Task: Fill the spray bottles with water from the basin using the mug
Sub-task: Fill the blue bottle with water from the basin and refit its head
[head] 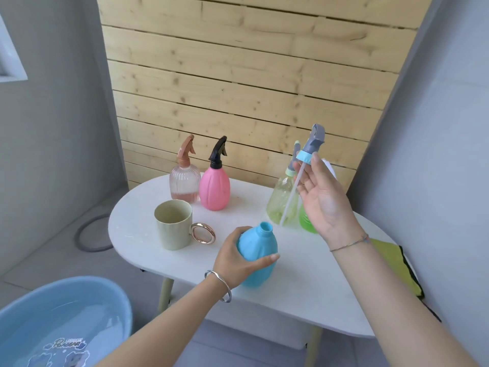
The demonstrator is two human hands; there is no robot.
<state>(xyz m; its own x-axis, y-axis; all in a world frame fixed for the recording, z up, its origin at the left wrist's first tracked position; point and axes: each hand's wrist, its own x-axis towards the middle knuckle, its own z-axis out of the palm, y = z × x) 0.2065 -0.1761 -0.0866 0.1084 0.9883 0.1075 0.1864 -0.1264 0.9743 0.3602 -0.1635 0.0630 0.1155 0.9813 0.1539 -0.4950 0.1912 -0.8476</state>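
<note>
Water lies in the pale blue basin (pixel 79 284) down on the floor at the person's left, well apart from the bottles up on the white table (pixel 304 274). The blue bottle (pixel 260 242) stands near the table's front edge with its neck open. The left hand (pixel 238 258) grips it round the body, thumb across the front and fingers curled behind, I'd guess to steady it for pouring. The right hand (pixel 328 205) holds the spray head (pixel 313 140) up and off to the side, fingertips pinching its blue collar and palm turned toward me. That keeps the long dip tube (pixel 289 197) hanging clear of the opening.

The mug (pixel 172 231) waits just left of the blue bottle, upright, gold ring handle pointing at it. I see no water inside, so scooping from the basin looks like the next job.

At the back, with their heads on, stand a clear ribbed bottle (pixel 184 184) holding a shallow pinkish layer and a pink bottle (pixel 214 189) too opaque to judge. To the right is a yellow-green see-through bottle (pixel 279 205) whose level I can't make out, and a green bottle (pixel 307 221) mostly hidden behind the raised hand.
</note>
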